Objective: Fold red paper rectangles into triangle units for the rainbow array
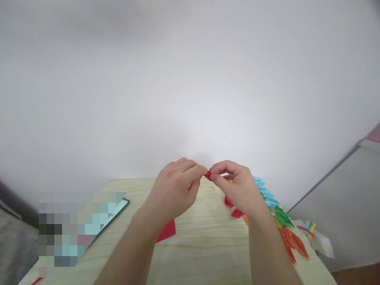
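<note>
Between the fingertips of both hands is a small folded piece of red paper (208, 174), held above the far part of the table. My left hand (179, 184) pinches its left side, with the other fingers curled. From the right, my right hand (233, 180) grips it between thumb and fingers. Much of the paper is hidden by the fingertips, so its exact shape cannot be made out. A flat sheet of red paper (166, 231) lies partly under my left forearm. Folded red paper pieces (237, 213) rest on the table just below my right hand.
On the pale wooden table (202, 253), folded blue (265, 194), green (282, 215) and orange (293, 243) paper pieces line the right edge. A tablet-like device (118, 211), partly blurred out, lies at left. A plastic bag (319, 239) is beyond the right edge; a wall (190, 79) stands behind.
</note>
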Demonstrator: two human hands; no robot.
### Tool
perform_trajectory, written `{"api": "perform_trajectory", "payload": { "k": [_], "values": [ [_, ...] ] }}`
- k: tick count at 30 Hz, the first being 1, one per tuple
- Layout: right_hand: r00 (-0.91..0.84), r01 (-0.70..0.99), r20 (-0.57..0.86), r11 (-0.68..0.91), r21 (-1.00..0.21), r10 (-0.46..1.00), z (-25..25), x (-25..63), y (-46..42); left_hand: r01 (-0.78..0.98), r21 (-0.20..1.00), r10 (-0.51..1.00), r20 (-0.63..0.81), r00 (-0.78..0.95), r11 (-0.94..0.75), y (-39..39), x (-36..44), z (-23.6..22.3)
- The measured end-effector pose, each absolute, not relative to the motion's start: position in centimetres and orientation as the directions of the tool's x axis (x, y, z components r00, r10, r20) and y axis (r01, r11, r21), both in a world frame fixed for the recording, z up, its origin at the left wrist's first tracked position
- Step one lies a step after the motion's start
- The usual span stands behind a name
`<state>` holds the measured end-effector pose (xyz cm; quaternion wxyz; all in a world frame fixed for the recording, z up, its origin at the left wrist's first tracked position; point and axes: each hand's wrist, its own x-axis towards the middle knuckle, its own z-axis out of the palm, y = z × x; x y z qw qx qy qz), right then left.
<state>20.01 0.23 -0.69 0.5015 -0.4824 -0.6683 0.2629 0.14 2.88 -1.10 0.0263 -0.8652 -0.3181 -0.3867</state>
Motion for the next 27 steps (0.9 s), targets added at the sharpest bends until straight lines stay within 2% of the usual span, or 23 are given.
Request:
{"api": "perform_trajectory", "payload": {
  "k": [18, 27],
  "values": [
    [0.028, 0.414, 0.298, 0.26, -0.872, 0.954, -0.89, 19.87, 0.67, 0.602, 0.184, 0.555, 0.65, 0.519, -0.777, 2.82, 0.48, -1.16],
    [0.018, 0.493, 0.357, 0.303, -0.815, 0.934, -0.85, 19.7, 0.52, 0.6, 0.188, 0.56, 0.643, 0.523, -0.777, 2.72, 0.54, -1.19]
  ]
}}
